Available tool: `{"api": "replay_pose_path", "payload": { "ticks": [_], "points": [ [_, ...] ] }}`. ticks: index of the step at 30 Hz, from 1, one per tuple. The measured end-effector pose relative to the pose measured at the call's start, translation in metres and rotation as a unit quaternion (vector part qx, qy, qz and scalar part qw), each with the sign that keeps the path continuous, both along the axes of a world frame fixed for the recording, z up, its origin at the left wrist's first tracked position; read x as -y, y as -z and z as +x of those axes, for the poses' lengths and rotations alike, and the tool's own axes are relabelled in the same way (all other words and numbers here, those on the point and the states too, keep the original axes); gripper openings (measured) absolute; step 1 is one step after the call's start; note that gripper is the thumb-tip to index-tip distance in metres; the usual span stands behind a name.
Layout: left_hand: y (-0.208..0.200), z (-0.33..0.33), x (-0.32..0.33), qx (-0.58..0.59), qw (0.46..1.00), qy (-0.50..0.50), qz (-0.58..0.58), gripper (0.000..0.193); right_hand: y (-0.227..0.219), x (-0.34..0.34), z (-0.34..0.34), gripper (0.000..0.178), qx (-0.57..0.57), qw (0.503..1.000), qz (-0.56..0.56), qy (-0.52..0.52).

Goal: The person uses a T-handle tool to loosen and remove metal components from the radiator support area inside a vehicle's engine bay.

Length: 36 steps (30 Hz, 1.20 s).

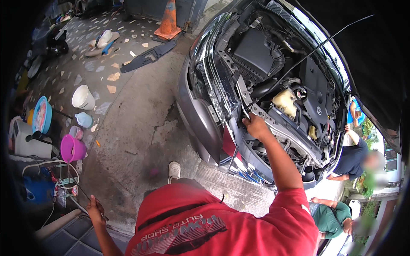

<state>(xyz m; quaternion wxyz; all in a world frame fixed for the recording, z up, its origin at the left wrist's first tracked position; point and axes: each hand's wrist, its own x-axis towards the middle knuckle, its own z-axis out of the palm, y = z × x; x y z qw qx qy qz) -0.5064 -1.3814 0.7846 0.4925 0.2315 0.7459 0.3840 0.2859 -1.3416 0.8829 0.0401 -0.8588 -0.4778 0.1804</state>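
Note:
My right hand [255,127] is closed at the front crossmember [273,123] of a grey car [194,102]. A slim shiny piece [246,113] shows by its fingertips, too small to name. Away to the left, my left hand [95,208] is closed around a long thin dark rod [81,187], which points up toward the pink bucket. Under the raised hood [371,51], propped by a thin rod [329,39], lie a black airbox [254,49], a black engine cover [316,91] and a yellowed plastic reservoir [285,102].
On the ground at left are a white bucket [83,98], a pink bucket [72,148], a blue jug [84,120] and a blue basin [41,114]. A black plastic panel [149,56] lies near an orange cone [169,21]. Several people [352,158] stand beyond the car.

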Motion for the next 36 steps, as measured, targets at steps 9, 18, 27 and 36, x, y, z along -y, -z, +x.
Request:
{"api": "replay_pose_path", "payload": {
  "ticks": [9, 18, 27, 36],
  "points": [
    [-0.020, -0.008, -0.071, -0.006, 0.999, 0.032, -0.015, 0.038, -0.018, -0.017, -0.019, 0.044, 0.145, 0.989, 0.002, -0.013],
    [0.042, -0.039, -0.159, -0.027, 0.982, 0.147, -0.115, 0.037, -0.023, -0.041, -0.209, 0.031, -0.201, 0.977, -0.076, -0.007],
    [0.286, -0.075, -0.324, -0.252, 0.833, 0.448, -0.207, 0.041, 0.331, -0.086, -0.407, 0.038, -0.216, 0.888, -0.397, -0.079],
    [0.582, -0.020, -0.445, -0.269, 0.843, 0.444, -0.142, 0.036, 0.723, -0.213, -0.522, 0.024, -0.222, 0.939, -0.256, -0.064]
  ]
}}
